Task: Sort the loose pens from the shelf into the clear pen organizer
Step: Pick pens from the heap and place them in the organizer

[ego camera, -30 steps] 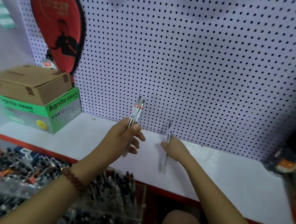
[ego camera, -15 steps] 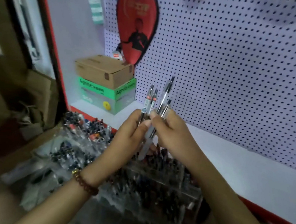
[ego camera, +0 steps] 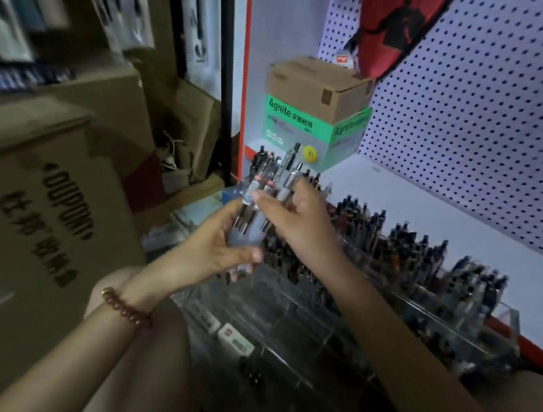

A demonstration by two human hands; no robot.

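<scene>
A bunch of several clear-barrelled pens (ego camera: 275, 180) stands upright between both hands, above the left end of the clear pen organizer (ego camera: 344, 322). My left hand (ego camera: 221, 237), with a bead bracelet on its wrist, grips the lower barrels from the left. My right hand (ego camera: 299, 220) holds the same bunch from the right, thumb across the front. The tiered organizer is packed with rows of dark-capped pens and sits low in front of the white shelf (ego camera: 433, 223).
A brown carton (ego camera: 317, 84) on a green Agnite box (ego camera: 294, 126) stands at the shelf's left end, under a red paddle case (ego camera: 391, 21) on the pegboard (ego camera: 503, 115). Large cardboard boxes (ego camera: 31, 208) crowd the left. My knees show below.
The pens my two hands held apart over the shelf have come together into one bunch held by both. Hands and view swung left and down to the organizer.
</scene>
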